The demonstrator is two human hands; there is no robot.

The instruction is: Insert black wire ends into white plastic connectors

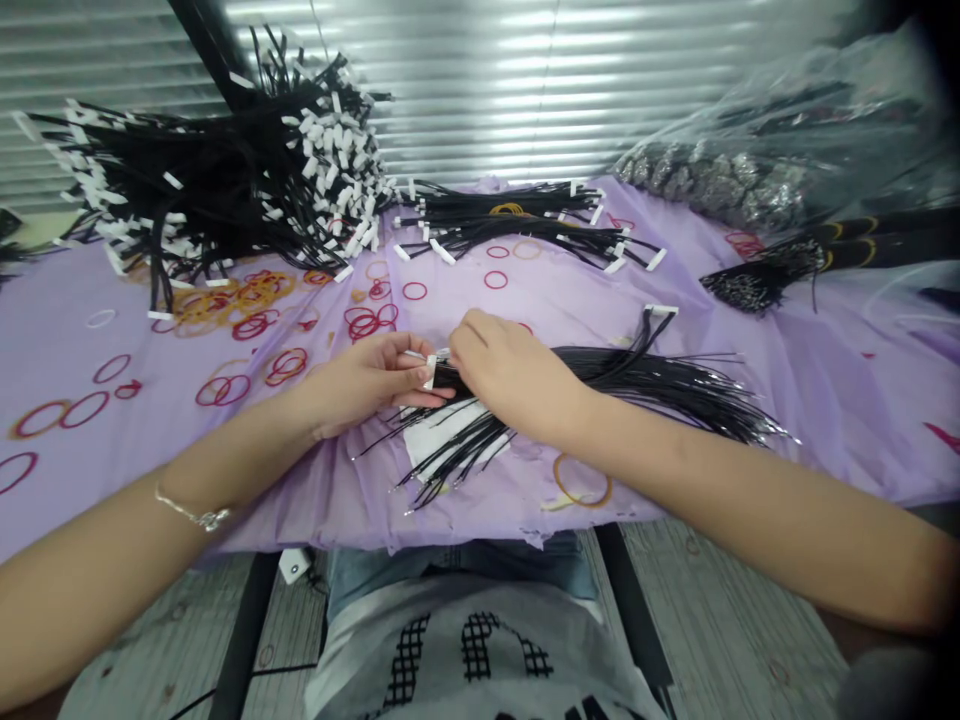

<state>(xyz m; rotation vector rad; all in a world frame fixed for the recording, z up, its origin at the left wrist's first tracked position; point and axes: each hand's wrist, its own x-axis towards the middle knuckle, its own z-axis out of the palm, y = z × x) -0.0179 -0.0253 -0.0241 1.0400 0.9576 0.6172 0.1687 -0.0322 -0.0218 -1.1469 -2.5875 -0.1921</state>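
Observation:
Between the thumb and fingers of my left hand [382, 372] is a small white connector [430, 372], with black wires leading off to the right. My right hand [510, 370] is closed beside it, its fingertips bent down at the wires; what exactly they pinch is hidden. Under and around my right hand lies a loose bundle of thin black wires [667, 385] with bare metal tips. Another white connector [661, 310] sits at the end of wires rising from the bundle. A white paper piece [431, 440] shows beneath the wires.
A large heap of black wires with white connectors [225, 190] stands back left. Tied wire bundles [510, 215] lie at the back middle. Red and orange rubber bands [225, 388] are scattered on the purple cover [337, 510]. Plastic-bagged wire bundles [720, 185] sit back right.

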